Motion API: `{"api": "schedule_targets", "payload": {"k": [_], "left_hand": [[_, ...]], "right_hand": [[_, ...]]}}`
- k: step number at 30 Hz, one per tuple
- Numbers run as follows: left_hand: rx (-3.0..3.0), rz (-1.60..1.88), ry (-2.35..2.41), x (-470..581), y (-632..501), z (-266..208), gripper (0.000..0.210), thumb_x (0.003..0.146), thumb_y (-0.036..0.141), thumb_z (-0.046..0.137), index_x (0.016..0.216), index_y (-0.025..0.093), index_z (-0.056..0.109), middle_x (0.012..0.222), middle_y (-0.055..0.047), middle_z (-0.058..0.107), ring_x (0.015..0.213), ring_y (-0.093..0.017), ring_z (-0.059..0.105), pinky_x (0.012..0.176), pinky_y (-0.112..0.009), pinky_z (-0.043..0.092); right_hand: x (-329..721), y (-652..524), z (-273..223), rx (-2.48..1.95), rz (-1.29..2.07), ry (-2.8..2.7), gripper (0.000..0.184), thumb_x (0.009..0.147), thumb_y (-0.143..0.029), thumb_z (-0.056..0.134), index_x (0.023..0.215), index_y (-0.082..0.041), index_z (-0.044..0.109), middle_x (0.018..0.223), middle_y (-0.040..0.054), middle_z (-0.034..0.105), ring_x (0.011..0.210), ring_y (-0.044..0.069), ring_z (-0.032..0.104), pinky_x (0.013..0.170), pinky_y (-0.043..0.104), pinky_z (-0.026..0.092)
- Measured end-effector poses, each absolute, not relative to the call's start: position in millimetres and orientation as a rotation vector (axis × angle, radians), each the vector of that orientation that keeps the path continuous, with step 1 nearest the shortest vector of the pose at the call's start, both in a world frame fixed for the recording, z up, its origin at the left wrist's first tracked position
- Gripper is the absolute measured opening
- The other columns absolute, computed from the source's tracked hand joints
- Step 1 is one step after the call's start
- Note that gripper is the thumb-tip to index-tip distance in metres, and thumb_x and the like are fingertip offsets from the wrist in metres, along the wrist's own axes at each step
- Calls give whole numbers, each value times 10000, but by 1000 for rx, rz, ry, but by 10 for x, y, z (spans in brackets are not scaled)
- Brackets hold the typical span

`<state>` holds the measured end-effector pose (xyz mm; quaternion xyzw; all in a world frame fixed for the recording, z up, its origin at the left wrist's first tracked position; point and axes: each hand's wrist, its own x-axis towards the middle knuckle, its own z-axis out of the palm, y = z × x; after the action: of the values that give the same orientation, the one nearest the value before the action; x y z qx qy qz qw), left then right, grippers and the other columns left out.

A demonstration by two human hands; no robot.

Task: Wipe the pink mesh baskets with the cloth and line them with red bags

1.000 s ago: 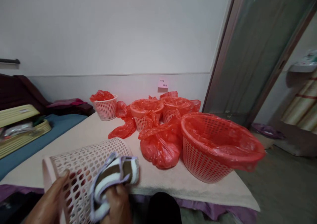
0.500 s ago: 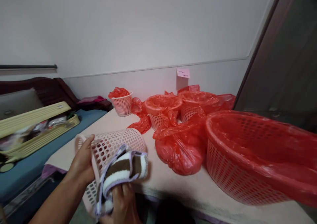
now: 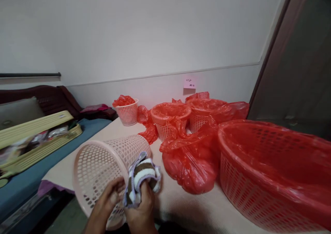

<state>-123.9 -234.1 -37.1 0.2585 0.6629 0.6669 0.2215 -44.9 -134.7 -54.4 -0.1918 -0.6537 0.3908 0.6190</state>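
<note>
A pale pink perforated plastic wastebasket (image 3: 131,146) lies tilted on its side at the table's near edge, its mouth towards me and to the left. My left hand (image 3: 110,194) is at the mouth, fingers curled at the right part of the rim; its fingertips are partly hidden. Bunched in my right hand (image 3: 141,210) is a brown and white striped cloth (image 3: 144,172) with purple edging. The cloth is against the outside of the basket, just behind the rim.
Red bags line several baskets, including a large one (image 3: 258,178) at right and a smaller one (image 3: 164,132) at the back. A stuffed red plastic bag (image 3: 190,168) sits mid-table (image 3: 178,210). On the blue bed at left lies an open cream case (image 3: 38,130).
The basket has turned so its mouth faces me more. My left hand has shifted from the rim's upper left to its right side. The cloth has moved slightly right and is more bunched.
</note>
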Motion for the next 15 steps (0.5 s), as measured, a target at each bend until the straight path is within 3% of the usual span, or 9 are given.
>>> {"api": "schedule_targets", "payload": {"k": [2, 4, 6, 10, 12, 15], "left_hand": [[1017, 1621, 1987, -1299, -2541, -793, 514, 711, 416, 767, 1204, 316, 660, 1251, -66, 698, 1106, -342, 671, 872, -467, 593], [1614, 1339, 2124, -1366, -2657, -1067, 662, 766, 322, 723, 1387, 375, 501, 1374, -61, 617, 1194, -311, 623, 937, -428, 565], [2100, 1150, 2327, -1415, -2670, -1159, 723, 818, 233, 650, 1464, 414, 379, 1339, -53, 644, 1140, -266, 661, 901, -361, 583], [2407, 770, 2516, -1442, -2554, -1064, 828, 855, 171, 575, 1558, 310, 160, 1290, -117, 668, 1123, -263, 672, 917, -358, 576], [2389, 751, 2549, -1451, -2532, -1035, 812, 859, 187, 587, 1554, 293, 180, 1276, -128, 674, 1131, -268, 668, 931, -364, 568], [2260, 976, 2509, -1473, -2580, -1005, 658, 867, 217, 600, 1470, 338, 366, 1283, -79, 676, 1151, -233, 658, 944, -314, 553]], "right_hand": [[-474, -1262, -623, -456, 942, -1472, 499, 668, -141, 600, 1163, -193, 620, 966, 81, 736, 881, 237, 720, 817, 324, 597], [-504, -1227, -691, -452, 1012, -1446, 516, 644, -135, 602, 1157, -195, 624, 991, 80, 729, 900, 232, 713, 825, 325, 592], [-522, -1231, -709, -422, 1082, -1434, 527, 640, -117, 592, 1158, -210, 623, 1011, 66, 728, 920, 217, 711, 837, 310, 585], [-522, -1263, -641, -369, 1156, -1485, 583, 641, -75, 580, 1203, -227, 609, 1088, 51, 723, 1021, 203, 692, 922, 289, 544], [-529, -1255, -627, -368, 1171, -1507, 592, 642, -77, 603, 1219, -209, 607, 1100, 66, 716, 1044, 214, 681, 956, 299, 526], [-567, -1209, -664, -308, 1246, -1516, 571, 674, -115, 636, 1239, -196, 599, 1111, 82, 707, 1045, 224, 674, 959, 312, 523]]}}
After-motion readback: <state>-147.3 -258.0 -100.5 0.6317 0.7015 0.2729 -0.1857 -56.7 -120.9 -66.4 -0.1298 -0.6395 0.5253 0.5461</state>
